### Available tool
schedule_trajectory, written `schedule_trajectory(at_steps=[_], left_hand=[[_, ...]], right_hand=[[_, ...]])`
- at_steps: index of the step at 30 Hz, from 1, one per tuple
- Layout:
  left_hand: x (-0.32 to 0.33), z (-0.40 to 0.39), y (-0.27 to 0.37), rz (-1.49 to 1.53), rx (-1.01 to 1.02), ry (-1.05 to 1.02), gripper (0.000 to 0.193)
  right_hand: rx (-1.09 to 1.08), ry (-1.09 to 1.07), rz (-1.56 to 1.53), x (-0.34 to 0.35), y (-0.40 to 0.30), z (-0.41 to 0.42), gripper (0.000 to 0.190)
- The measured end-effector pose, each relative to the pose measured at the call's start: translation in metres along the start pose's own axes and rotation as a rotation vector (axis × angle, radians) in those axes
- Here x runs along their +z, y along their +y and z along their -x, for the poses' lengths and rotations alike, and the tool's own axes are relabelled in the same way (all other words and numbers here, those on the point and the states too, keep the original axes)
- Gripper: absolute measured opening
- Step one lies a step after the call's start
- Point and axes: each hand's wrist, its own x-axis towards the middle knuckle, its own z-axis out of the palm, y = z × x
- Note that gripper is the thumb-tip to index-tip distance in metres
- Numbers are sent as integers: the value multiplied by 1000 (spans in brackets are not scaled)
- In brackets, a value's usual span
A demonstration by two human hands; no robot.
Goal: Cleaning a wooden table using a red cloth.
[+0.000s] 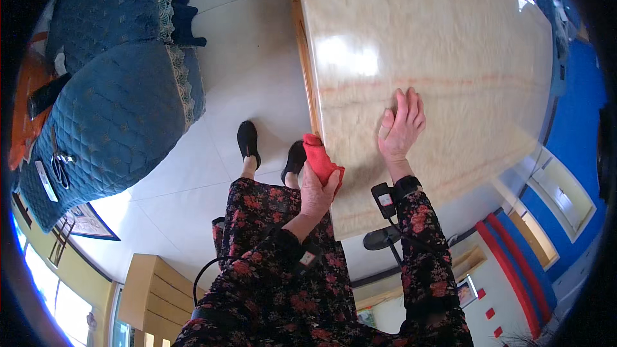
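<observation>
My left hand [316, 193] is closed around a bunched red cloth [321, 158], which lies against the near left edge of a glossy beige marble-look tabletop [434, 38]. My right hand [402, 130] is over the tabletop, its fingers extended and slightly bent, with nothing in it. Whether its palm touches the surface I cannot tell. Both wrists wear black bands with small devices attached.
On the left stands a sofa under a blue quilted cover [125, 106], with scissors [61, 168] and a dark object on it. A wooden cabinet [156, 294] is at the lower left. My black shoes [248, 140] are on the pale tiled floor beside the table.
</observation>
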Motion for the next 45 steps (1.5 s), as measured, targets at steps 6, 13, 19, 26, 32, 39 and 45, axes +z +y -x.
schedule_trajectory(at_steps=[6, 13, 19, 26, 32, 39, 45], left_hand=[[-27, -97, 33, 139, -39, -94, 59], [-66, -277, 134, 497, 142, 87, 49], [-46, -176, 46, 572, -53, -62, 38], [-50, -74, -27, 556, -213, -167, 67], [-86, -143, 43, 159, -168, -219, 76], [-98, -277, 145, 277, 61, 12, 55], [-107, -363, 195, 442, 289, 71, 44]], right_hand=[[21, -39, 20, 2, -4, 5, 43], [0, -33, 24, 19, -15, 0, 45], [-12, -59, 47, 23, -18, 6, 46], [-10, -59, 21, 20, -36, 1, 48], [15, -261, -69, -14, -38, -20, 48], [-156, -166, -65, 8, -87, -194, 49], [-79, 37, 69, 46, -72, -201, 45]])
